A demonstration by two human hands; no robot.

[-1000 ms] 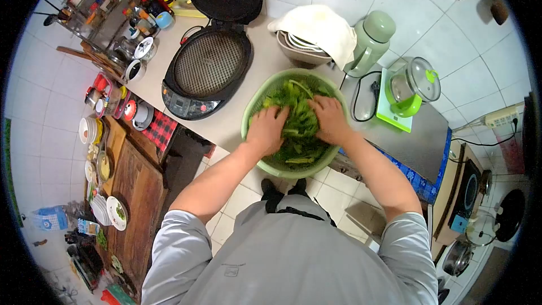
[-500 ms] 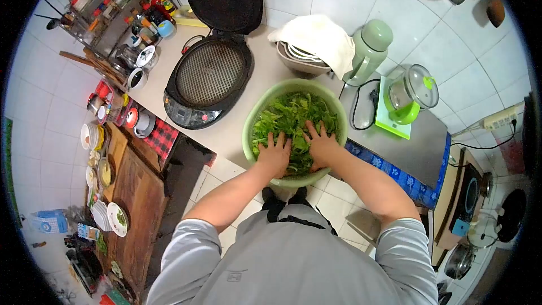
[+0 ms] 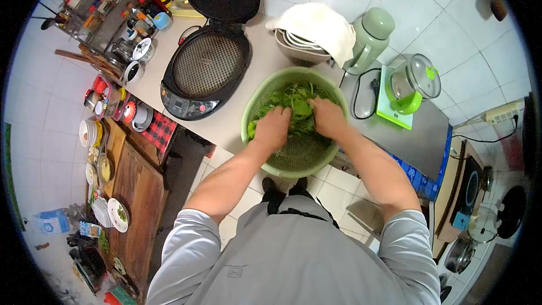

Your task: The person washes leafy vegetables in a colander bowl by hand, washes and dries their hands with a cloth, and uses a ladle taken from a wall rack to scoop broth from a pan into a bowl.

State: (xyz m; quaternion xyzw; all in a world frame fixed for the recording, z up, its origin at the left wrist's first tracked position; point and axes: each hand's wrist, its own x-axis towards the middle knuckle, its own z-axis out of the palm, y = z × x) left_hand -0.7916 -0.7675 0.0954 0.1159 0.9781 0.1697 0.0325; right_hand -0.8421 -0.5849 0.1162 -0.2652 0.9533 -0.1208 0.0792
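Observation:
A round green basin (image 3: 265,165) with a mesh-like inner surface sits at the counter's front edge. Leafy greens (image 3: 293,99) are bunched in its far half, and its near half shows bare wall. My left hand (image 3: 273,129) is closed on the left side of the bunch, fingers curled into the leaves. On the right side, my right hand (image 3: 329,118) grips the greens too, its fingertips partly hidden among the leaves.
Behind the basin are an open electric griddle (image 3: 209,68), a cloth-covered bowl (image 3: 302,51) and a green thermos (image 3: 370,42). A glass pot (image 3: 415,79) stands on the right. Cutting boards (image 3: 132,192) and dishes lie on the left.
Both hands have gone from lying spread on the greens to gripping them. The greens are gathered toward the far side, baring the near part of the basin.

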